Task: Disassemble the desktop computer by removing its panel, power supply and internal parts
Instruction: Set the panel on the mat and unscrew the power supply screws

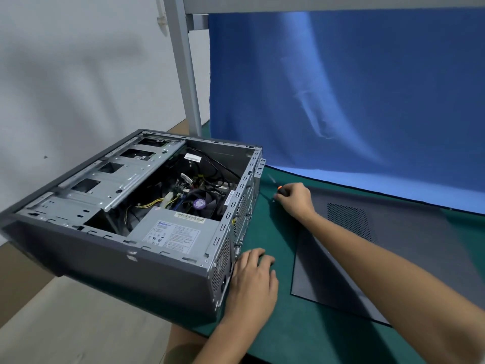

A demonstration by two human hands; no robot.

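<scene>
With the grey metal side panel (380, 248) already off and flat at 3 o'clock of the open grey desktop case (126, 214), the right hand (295, 199), fingers clamped on the orange-and-black screwdriver (278, 189), should seat the tip square in the PSU (173, 231) screws w/ firm pressure, while the left hand (252, 279), fingers loosely apart, steadies the case's rear at 6 o'clock.

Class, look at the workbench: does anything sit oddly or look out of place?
Yes. The open computer case sits skewed, its left part hanging past the edge of the green mat and table. The removed side panel lies flat on the mat, which fits the job.
</scene>
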